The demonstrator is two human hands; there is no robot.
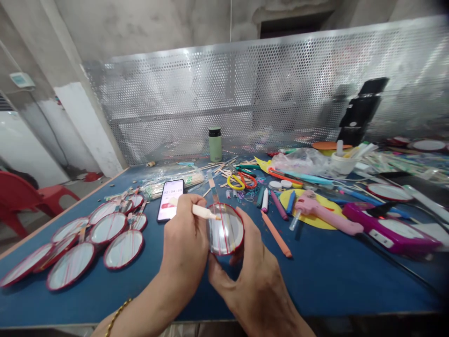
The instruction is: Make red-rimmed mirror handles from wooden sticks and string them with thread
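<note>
My left hand (185, 238) is closed around a cream-coloured marker (203, 212). The marker's orange-brown tip points right, over the upper part of a round paddle-like piece (226, 229). This piece has a shiny whitish face with red stripes, a red rim and a flat stick handle (213, 187) pointing away from me. Gripping its rim from the right and below is my right hand (256, 262), fingers along the right edge and thumb at the bottom. Whether the tip touches the face I cannot tell.
Several similar red-rimmed round pieces (108, 228) lie to the left. A phone (170, 199) rests behind my left hand. To the right are loose markers (277, 235), a pink glue gun (324, 215) and a purple device (389, 229). Scissors (247, 180) and a green bottle (215, 146) are farther back.
</note>
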